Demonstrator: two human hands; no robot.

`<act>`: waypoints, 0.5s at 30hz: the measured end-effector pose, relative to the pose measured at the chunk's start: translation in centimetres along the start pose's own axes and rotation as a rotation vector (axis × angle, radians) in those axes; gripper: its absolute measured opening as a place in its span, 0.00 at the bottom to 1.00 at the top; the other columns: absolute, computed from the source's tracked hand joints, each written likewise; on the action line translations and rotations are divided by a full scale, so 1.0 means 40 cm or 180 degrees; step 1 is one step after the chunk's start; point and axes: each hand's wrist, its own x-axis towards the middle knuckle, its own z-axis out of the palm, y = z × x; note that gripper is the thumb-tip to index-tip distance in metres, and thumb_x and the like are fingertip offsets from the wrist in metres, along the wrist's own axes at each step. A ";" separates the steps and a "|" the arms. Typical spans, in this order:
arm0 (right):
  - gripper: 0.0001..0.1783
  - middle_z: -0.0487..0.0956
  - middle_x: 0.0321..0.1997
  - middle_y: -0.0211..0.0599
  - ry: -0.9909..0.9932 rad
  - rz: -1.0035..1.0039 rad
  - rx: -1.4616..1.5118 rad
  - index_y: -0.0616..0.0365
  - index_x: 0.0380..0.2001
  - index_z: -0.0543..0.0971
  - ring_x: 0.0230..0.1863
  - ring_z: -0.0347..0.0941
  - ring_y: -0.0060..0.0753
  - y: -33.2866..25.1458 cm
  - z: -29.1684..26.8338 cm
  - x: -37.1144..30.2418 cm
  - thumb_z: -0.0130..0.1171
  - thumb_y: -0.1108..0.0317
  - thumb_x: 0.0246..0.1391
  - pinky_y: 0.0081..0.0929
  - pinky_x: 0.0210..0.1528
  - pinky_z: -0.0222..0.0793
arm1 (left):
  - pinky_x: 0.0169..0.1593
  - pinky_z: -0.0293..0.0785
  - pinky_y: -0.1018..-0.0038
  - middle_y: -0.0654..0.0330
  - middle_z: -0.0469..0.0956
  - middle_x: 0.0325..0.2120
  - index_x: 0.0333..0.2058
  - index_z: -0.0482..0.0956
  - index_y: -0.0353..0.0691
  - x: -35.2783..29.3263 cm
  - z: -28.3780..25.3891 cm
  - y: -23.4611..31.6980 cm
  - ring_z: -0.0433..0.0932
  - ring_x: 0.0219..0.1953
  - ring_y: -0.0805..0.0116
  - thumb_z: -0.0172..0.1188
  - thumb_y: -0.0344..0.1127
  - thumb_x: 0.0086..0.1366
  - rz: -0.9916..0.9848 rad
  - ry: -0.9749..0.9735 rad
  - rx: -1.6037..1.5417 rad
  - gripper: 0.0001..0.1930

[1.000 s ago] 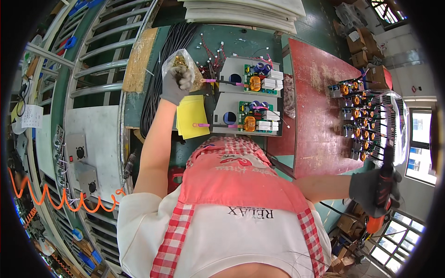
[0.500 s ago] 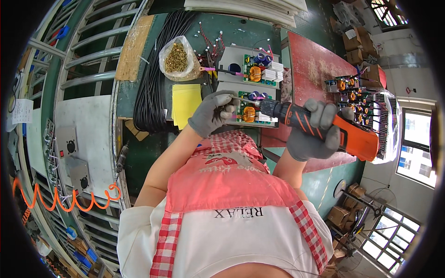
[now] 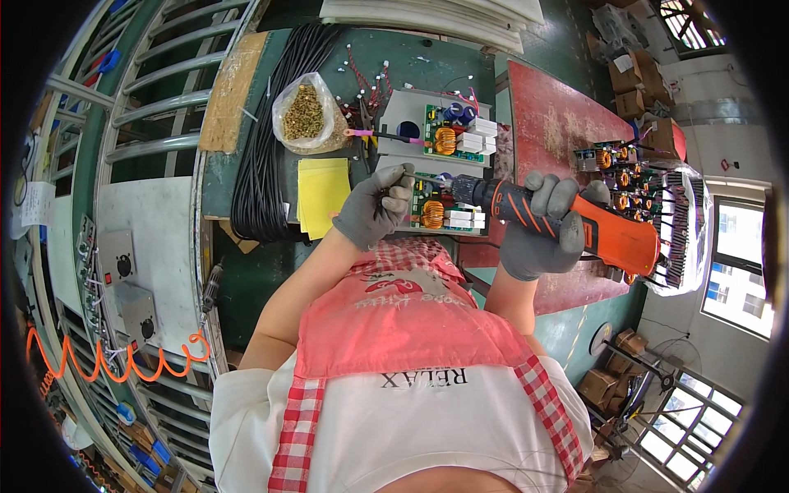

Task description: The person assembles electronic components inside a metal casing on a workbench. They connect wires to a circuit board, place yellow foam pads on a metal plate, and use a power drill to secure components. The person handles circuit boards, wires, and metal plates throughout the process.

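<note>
My right hand (image 3: 544, 226), in a grey glove, is wrapped around an orange-and-black power screwdriver (image 3: 620, 238). The driver lies nearly level, its thin bit pointing left. My left hand (image 3: 378, 205), gloved too, has its fingers curled and the thumb and forefinger pinched at the bit's tip. Whatever it holds is too small to name. Just beneath the bit is a green circuit board (image 3: 433, 215) with a copper coil and white blocks, partly hidden by the driver. A similar board (image 3: 460, 141) sits farther back on a grey metal plate (image 3: 403, 107).
Left of the boards are a clear bag of small brass-coloured parts (image 3: 304, 115), yellow sheets (image 3: 323, 197) and a bundle of black cables (image 3: 259, 172). Pliers lie beside the bag. More circuit boards (image 3: 620, 160) are grouped on the red table (image 3: 551, 123) at right.
The whole view has shifted slightly. My right hand and the driver have moved a little left. The left hand keeps its pinch at the bit's tip.
</note>
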 end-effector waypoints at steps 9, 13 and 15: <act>0.26 0.61 0.21 0.25 0.0152 0.0210 0.0058 0.51 0.51 0.66 0.24 0.59 0.23 0.022 -0.070 0.058 0.55 0.68 0.45 0.36 0.44 0.62 | 0.26 0.73 0.87 0.50 0.74 0.33 0.43 0.72 0.25 0.072 -0.015 -0.002 0.69 0.27 0.77 0.47 0.29 0.68 -0.0051 -0.0256 -0.0370 0.12; 0.25 0.61 0.22 0.26 0.0202 0.0294 0.0099 0.50 0.50 0.65 0.24 0.59 0.23 0.042 -0.089 0.086 0.56 0.68 0.45 0.36 0.44 0.63 | 0.27 0.74 0.87 0.50 0.73 0.35 0.44 0.71 0.25 0.092 -0.015 0.003 0.70 0.29 0.76 0.47 0.29 0.68 0.0114 -0.0251 -0.0286 0.12; 0.26 0.61 0.22 0.26 0.0272 0.0322 0.0086 0.50 0.50 0.65 0.24 0.59 0.23 0.052 -0.095 0.098 0.56 0.68 0.45 0.37 0.45 0.63 | 0.28 0.75 0.86 0.51 0.73 0.35 0.45 0.70 0.26 0.102 -0.016 0.009 0.71 0.29 0.76 0.48 0.28 0.68 0.0207 -0.0216 -0.0061 0.12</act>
